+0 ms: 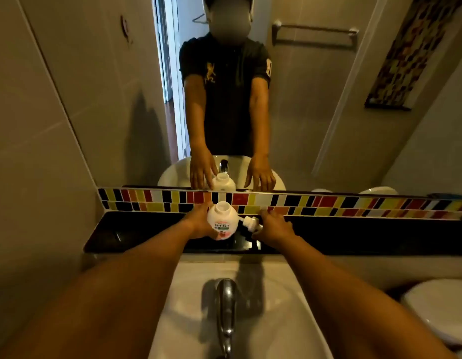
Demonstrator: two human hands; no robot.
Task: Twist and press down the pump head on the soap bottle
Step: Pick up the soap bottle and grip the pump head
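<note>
while your left hand (198,224) wraps around the side of the soap bottle (221,224), that round, smooth white plastic body stands on the glossy black ledge (147,234) with its neck open and bare. the pump head (250,224), a white ribbed piece, lies off the bottle just to its right on the same ledge, and your right hand (275,228) rests over it with fingers curled down onto it, though you cannot tell how firm the grip is. behind runs a strip of small coloured tiles (328,203) under the mirror (302,112). nearer you, a curved metal tap (226,307) rises from the white basin (276,307).
</note>
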